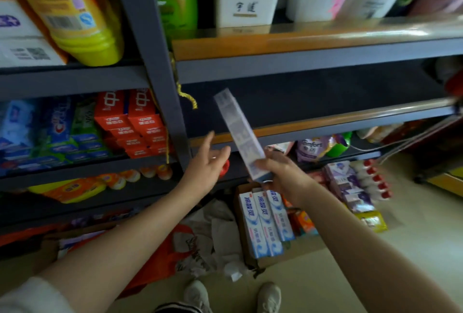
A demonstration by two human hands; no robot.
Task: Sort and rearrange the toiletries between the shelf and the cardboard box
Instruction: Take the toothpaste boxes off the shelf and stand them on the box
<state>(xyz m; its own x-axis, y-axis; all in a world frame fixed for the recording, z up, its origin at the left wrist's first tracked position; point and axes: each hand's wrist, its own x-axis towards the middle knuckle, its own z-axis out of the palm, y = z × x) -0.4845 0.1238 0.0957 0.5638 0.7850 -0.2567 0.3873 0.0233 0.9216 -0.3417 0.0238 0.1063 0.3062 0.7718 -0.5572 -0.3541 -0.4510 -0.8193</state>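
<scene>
Between the shelf uprights, in front of the bare middle board [325,122], the person holds a long pale toothpaste carton [238,132] tilted up and away, its far end pointing into the dark gap of the shelf. The right hand [278,170] grips only the near, lower end of it, fingers curled round the bottom corner, so most of the carton sticks out unsupported. That looks to me like the weak point: held so far down, the carton could swing or slip from the fingers, and its far end could catch the front lip of the board or the grey upright [160,82] on the way in. A dropped carton would likely land on the clutter below, near the cardboard box [244,232] on the floor, where three blue-and-white toothpaste cartons [265,222] lie side by side.

The left hand [208,162] is spread open, fingers straight and loosely apart, holding nothing. It hangs just beside the carton without touching it, close to the upright, and a reach for the carton could knock it sideways. The picture is blurred around both hands, so I cannot tell exactly how firm the right-hand grip is. Stacks of red toothpaste boxes [135,122] fill the neighbouring bay to the left.
</scene>
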